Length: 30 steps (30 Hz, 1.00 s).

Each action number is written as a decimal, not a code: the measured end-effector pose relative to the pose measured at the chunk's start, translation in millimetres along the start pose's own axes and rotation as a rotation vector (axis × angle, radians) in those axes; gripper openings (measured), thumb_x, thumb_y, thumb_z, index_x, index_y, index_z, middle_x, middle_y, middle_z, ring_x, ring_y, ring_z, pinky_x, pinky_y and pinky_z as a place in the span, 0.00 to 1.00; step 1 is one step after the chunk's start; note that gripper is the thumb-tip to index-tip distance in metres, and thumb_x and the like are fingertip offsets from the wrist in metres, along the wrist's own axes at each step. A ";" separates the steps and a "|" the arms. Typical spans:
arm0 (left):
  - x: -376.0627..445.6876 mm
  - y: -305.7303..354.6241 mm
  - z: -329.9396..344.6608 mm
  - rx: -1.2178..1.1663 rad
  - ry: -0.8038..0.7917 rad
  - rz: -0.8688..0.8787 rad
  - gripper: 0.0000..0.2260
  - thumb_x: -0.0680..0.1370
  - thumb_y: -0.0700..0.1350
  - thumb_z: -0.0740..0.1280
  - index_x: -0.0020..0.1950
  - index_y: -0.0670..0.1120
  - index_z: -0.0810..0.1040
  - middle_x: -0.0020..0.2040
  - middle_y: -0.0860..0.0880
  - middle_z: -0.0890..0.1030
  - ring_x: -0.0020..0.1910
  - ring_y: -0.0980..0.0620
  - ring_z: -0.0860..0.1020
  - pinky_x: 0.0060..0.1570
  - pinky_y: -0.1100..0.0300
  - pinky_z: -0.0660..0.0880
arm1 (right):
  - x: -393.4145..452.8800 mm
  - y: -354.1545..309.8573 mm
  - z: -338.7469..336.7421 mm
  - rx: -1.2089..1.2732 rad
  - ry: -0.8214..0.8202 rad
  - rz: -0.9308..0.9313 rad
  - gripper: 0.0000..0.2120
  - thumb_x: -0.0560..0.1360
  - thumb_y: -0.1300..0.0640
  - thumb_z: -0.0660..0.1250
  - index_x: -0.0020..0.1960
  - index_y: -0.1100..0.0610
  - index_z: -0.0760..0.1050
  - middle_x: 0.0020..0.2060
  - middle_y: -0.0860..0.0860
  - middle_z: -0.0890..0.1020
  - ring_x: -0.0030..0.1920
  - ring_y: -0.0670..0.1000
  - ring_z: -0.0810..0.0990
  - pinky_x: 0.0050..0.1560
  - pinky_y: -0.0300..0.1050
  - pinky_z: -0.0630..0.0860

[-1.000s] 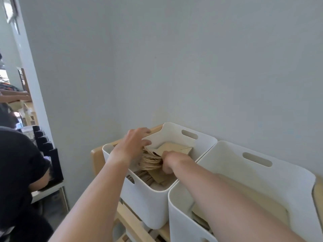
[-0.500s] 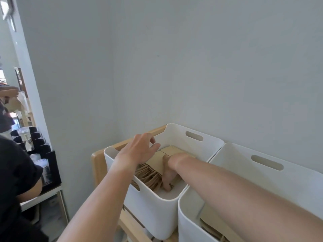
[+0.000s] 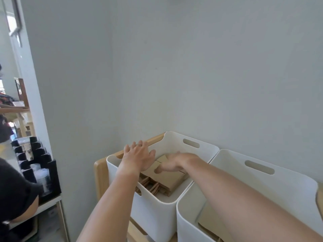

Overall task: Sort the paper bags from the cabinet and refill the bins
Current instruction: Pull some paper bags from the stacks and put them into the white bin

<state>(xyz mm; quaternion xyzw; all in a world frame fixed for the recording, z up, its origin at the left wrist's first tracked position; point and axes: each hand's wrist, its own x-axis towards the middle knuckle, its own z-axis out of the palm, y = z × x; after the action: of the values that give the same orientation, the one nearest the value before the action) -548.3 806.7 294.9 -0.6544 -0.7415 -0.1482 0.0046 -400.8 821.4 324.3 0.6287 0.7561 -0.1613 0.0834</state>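
From the head camera we look down at a white bin (image 3: 157, 212) standing on a pale wooden shelf (image 3: 100, 173) in the corner of a grey wall (image 3: 192, 75); we take this bin as our landmark. Inside it lies a stack of brown paper bags (image 3: 167, 180), flat, with their twisted paper handles (image 3: 152, 186) bunched toward the bin's near wall.

Our left hand (image 3: 138, 157) hangs above the bin's left rim, fingers spread and straight, holding nothing; we cannot tell whether it touches the rim. Our right hand (image 3: 174, 163) reaches over the bin's right rim and lies over the top of the bags, fingers loosely extended, thumb down against the brown paper. It grips nothing that we can see.

Touching the bin's right side stands a second white bin (image 3: 262, 186) of the same kind, with a slot handle in its far wall. Our right forearm crosses over it, and more brown paper (image 3: 208, 222) lies on its floor.

Left of the bin, past the wall's edge, a person in a black sleeve (image 3: 17, 191) bends near a lower white shelf (image 3: 49, 205). That shelf carries a black rack (image 3: 43, 172) of clear cups.
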 end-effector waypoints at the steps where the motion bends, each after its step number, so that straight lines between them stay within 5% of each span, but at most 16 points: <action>1: -0.4 -0.8 0.3 -0.004 0.011 0.005 0.22 0.80 0.55 0.50 0.69 0.45 0.68 0.61 0.48 0.72 0.65 0.46 0.68 0.68 0.47 0.60 | -3.7 3.8 -0.6 0.027 0.082 -0.023 0.44 0.73 0.32 0.62 0.82 0.48 0.50 0.81 0.56 0.48 0.79 0.62 0.52 0.75 0.60 0.56; 5: -7.0 -3.9 -9.5 0.002 0.157 0.095 0.22 0.81 0.54 0.52 0.71 0.47 0.69 0.66 0.48 0.73 0.66 0.47 0.69 0.67 0.49 0.62 | -15.6 23.2 -1.3 0.053 0.389 -0.095 0.39 0.79 0.34 0.54 0.81 0.55 0.50 0.81 0.58 0.47 0.80 0.60 0.44 0.77 0.61 0.43; 10: -26.4 19.6 -30.8 -0.016 0.396 0.172 0.17 0.82 0.48 0.54 0.67 0.44 0.74 0.62 0.46 0.78 0.61 0.45 0.76 0.60 0.49 0.69 | -66.3 72.8 -7.3 -0.005 0.442 -0.076 0.36 0.80 0.35 0.51 0.82 0.52 0.50 0.81 0.56 0.51 0.80 0.58 0.46 0.77 0.61 0.42; 17: -83.9 101.3 -37.4 -0.127 0.316 0.179 0.13 0.81 0.48 0.50 0.54 0.47 0.72 0.53 0.48 0.77 0.58 0.45 0.75 0.58 0.50 0.69 | -159.9 136.1 -7.8 -0.053 0.468 0.004 0.34 0.81 0.38 0.49 0.81 0.55 0.51 0.81 0.56 0.51 0.80 0.58 0.48 0.77 0.61 0.44; 21: -139.4 164.7 -37.1 -0.121 0.278 0.280 0.17 0.82 0.48 0.50 0.64 0.47 0.72 0.65 0.45 0.75 0.65 0.45 0.73 0.63 0.50 0.67 | -225.8 193.8 11.1 -0.049 0.488 0.090 0.32 0.81 0.37 0.48 0.81 0.51 0.53 0.80 0.55 0.54 0.80 0.57 0.50 0.77 0.60 0.47; 30: -330.6 307.1 -19.0 -0.092 0.176 0.483 0.20 0.82 0.53 0.50 0.70 0.46 0.67 0.72 0.43 0.68 0.72 0.43 0.63 0.71 0.46 0.59 | -416.4 314.5 77.5 -0.011 0.464 0.341 0.36 0.82 0.37 0.49 0.81 0.58 0.51 0.81 0.58 0.51 0.80 0.60 0.50 0.77 0.62 0.48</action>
<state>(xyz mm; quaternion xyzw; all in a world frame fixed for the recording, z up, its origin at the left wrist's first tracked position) -206.0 512.6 312.4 -0.7966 -0.5529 -0.2327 0.0744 -17.9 459.2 345.2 0.7664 0.6393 0.0074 -0.0623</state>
